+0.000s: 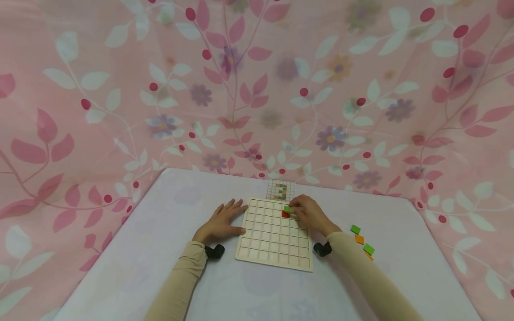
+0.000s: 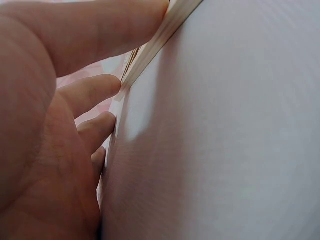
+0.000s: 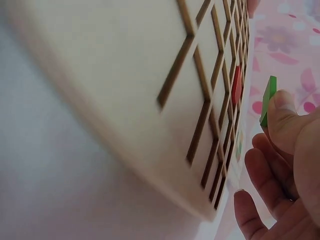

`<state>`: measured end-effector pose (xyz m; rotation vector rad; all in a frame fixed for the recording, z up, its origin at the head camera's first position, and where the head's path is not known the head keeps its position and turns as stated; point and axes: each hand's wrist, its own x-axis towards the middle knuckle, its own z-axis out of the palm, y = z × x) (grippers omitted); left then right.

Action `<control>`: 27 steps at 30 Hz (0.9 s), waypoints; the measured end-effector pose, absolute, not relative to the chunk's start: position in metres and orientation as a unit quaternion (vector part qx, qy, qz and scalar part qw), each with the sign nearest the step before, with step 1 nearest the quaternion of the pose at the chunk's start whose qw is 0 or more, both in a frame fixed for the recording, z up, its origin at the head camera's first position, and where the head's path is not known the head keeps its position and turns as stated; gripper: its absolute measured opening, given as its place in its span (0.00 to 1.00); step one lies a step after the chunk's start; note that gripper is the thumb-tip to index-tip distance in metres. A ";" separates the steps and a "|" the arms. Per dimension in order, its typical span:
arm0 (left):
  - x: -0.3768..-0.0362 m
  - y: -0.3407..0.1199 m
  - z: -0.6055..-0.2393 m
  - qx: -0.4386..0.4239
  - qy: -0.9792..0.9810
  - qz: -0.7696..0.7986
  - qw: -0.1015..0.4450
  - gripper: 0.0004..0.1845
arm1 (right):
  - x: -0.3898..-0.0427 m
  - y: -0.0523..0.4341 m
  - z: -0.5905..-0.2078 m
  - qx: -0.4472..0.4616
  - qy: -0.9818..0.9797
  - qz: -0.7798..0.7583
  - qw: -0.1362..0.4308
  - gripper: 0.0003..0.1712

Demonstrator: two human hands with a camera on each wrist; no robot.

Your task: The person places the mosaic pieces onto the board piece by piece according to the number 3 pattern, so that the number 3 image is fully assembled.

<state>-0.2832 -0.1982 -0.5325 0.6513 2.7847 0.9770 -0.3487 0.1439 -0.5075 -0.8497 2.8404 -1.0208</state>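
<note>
A pale wooden grid board (image 1: 269, 238) lies on the table, its squares marked off by grooves. One red square tile (image 1: 285, 214) sits in the grid near the far right corner; the right wrist view shows the same red tile (image 3: 236, 85) lying flat. Just above it, my right hand (image 1: 313, 216) pinches a green square tile (image 3: 268, 100) between thumb and fingers, raised off the board. On the other side, my left hand (image 1: 222, 222) is spread on the table, its thumb and index finger (image 2: 100, 92) touching the board's left edge.
Beyond the board lies a printed card (image 1: 280, 191) with a coloured grid pattern. Right of the board, by the right forearm, are loose green (image 1: 355, 229) and orange tiles (image 1: 359, 240). A white cloth covers the table (image 1: 192, 285); a floral curtain (image 1: 257, 89) hangs behind.
</note>
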 end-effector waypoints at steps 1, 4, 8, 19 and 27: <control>-0.283 -0.198 -0.532 0.215 0.920 0.323 0.061 0.45 | -0.349 0.141 -0.507 -0.279 0.905 -0.322 -0.001 0.07; -0.283 -0.198 -0.531 0.218 0.919 0.323 0.059 0.45 | -0.351 0.133 -0.508 -0.300 0.900 -0.316 -0.011 0.06; -0.285 -0.199 -0.533 0.223 0.918 0.322 0.058 0.44 | -0.353 0.124 -0.512 -0.326 0.894 -0.306 -0.028 0.06; -0.284 -0.197 -0.530 0.210 0.926 0.309 0.058 0.44 | -0.352 0.112 -0.513 -0.340 0.901 -0.269 -0.007 0.08; -0.285 -0.198 -0.532 0.214 0.926 0.307 0.056 0.45 | -0.350 0.111 -0.514 -0.334 0.904 -0.268 0.002 0.09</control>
